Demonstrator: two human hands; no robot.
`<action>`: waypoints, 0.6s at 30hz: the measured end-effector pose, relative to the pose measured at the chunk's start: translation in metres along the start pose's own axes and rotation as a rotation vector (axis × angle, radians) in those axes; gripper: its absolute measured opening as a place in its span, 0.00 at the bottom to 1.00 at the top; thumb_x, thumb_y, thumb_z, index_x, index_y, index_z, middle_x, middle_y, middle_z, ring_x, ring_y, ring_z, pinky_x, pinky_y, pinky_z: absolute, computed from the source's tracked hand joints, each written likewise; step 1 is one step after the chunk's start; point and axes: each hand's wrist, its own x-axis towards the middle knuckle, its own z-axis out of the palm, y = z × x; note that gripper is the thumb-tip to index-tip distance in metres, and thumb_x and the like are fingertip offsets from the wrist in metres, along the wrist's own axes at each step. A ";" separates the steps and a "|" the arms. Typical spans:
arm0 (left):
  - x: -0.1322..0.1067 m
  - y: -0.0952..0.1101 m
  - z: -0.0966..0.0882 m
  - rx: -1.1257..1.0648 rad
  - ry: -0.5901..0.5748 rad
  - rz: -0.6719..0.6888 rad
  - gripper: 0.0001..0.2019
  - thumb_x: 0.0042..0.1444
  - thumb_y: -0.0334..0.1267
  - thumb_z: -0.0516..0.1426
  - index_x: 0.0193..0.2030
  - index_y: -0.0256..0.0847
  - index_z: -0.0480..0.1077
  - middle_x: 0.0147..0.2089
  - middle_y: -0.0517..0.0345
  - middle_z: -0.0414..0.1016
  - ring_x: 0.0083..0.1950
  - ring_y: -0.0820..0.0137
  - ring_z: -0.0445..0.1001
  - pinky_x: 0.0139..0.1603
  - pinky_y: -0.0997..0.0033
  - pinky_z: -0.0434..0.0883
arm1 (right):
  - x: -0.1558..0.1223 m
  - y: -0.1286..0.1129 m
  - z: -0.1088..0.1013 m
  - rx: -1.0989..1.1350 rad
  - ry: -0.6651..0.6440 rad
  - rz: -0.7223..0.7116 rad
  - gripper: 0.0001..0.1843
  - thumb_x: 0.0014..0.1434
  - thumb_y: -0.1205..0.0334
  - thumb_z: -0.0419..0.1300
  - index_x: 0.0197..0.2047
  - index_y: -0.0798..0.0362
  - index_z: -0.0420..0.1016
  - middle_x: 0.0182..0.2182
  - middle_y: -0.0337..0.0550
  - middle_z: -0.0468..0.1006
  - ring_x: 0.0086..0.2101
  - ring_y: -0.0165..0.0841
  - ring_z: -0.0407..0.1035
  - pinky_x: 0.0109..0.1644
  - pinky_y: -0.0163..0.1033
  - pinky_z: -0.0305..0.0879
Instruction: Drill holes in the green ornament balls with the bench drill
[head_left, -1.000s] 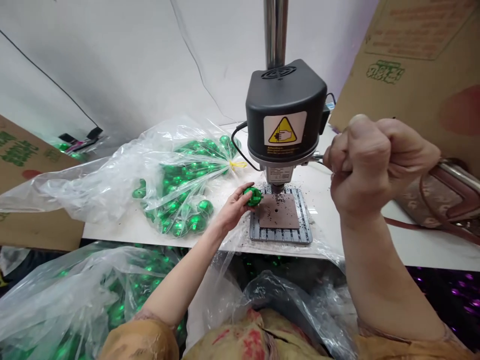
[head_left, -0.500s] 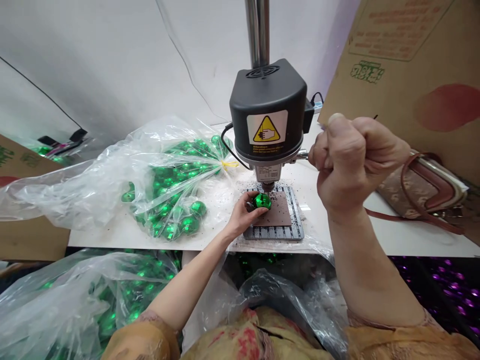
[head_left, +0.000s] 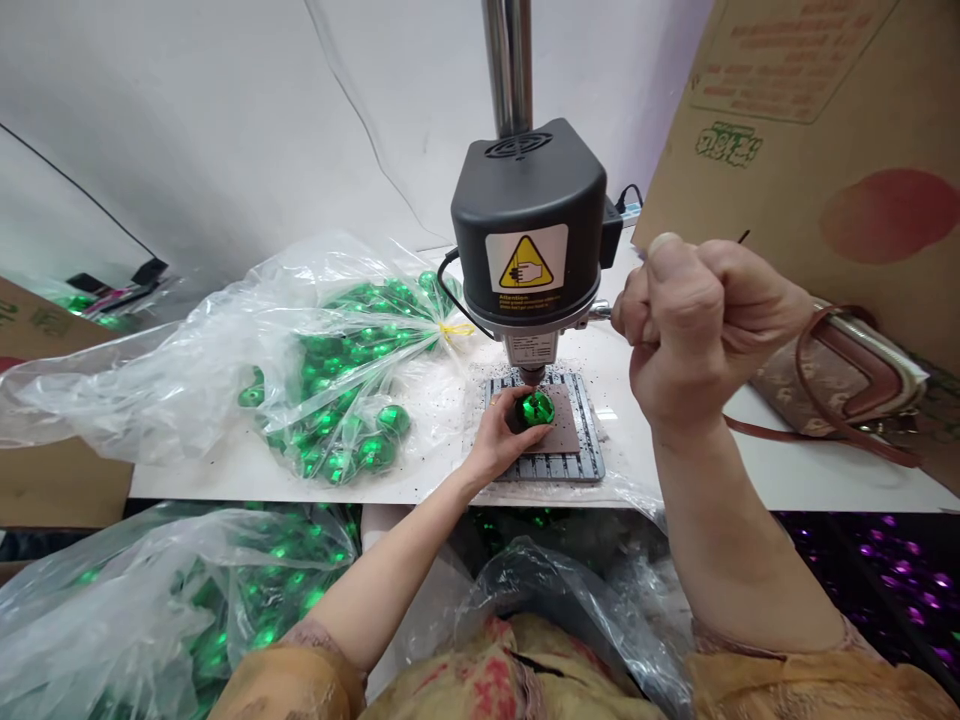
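A small bench drill [head_left: 529, 235] with a black motor head and a yellow warning label stands on the white table [head_left: 810, 470]. My left hand [head_left: 504, 437] is closed round a shiny green ball [head_left: 538, 408], holding it on the brown pad of the drill's slotted base plate [head_left: 581, 462], right under the bit. My right hand [head_left: 701, 322] is a raised fist wrapped round the drill's feed lever at the head's right side; the lever itself is mostly hidden inside the fist.
A clear plastic bag [head_left: 330, 350] full of green balls lies on the table left of the drill. Another bag of green balls [head_left: 165, 600] sits below the table edge. Cardboard boxes [head_left: 817, 140] stand right and left; a brown handbag [head_left: 847, 375] lies at right.
My left hand has carried the green ball from the left edge of the base plate onto the pad under the bit. My right fist has stayed on the lever.
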 end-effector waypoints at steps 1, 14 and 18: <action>0.000 -0.002 0.000 -0.005 0.002 0.000 0.29 0.47 0.43 0.70 0.55 0.42 0.69 0.55 0.47 0.73 0.58 0.55 0.71 0.62 0.51 0.67 | -0.001 -0.001 0.000 0.026 0.004 -0.009 0.27 0.59 0.60 0.59 0.18 0.52 0.45 0.14 0.33 0.47 0.16 0.23 0.50 0.22 0.40 0.45; -0.002 -0.004 0.000 -0.021 -0.009 0.024 0.28 0.49 0.44 0.69 0.55 0.43 0.68 0.57 0.48 0.72 0.60 0.56 0.70 0.63 0.52 0.66 | -0.022 0.016 -0.009 0.091 0.035 -0.251 0.27 0.56 0.69 0.57 0.19 0.54 0.38 0.14 0.31 0.48 0.16 0.19 0.45 0.18 0.36 0.41; -0.002 -0.005 0.000 -0.006 -0.008 0.020 0.28 0.49 0.45 0.69 0.55 0.43 0.68 0.57 0.48 0.72 0.60 0.55 0.70 0.63 0.52 0.66 | -0.024 0.019 -0.011 0.113 0.030 -0.283 0.28 0.54 0.72 0.56 0.21 0.53 0.35 0.14 0.31 0.47 0.15 0.20 0.45 0.18 0.36 0.42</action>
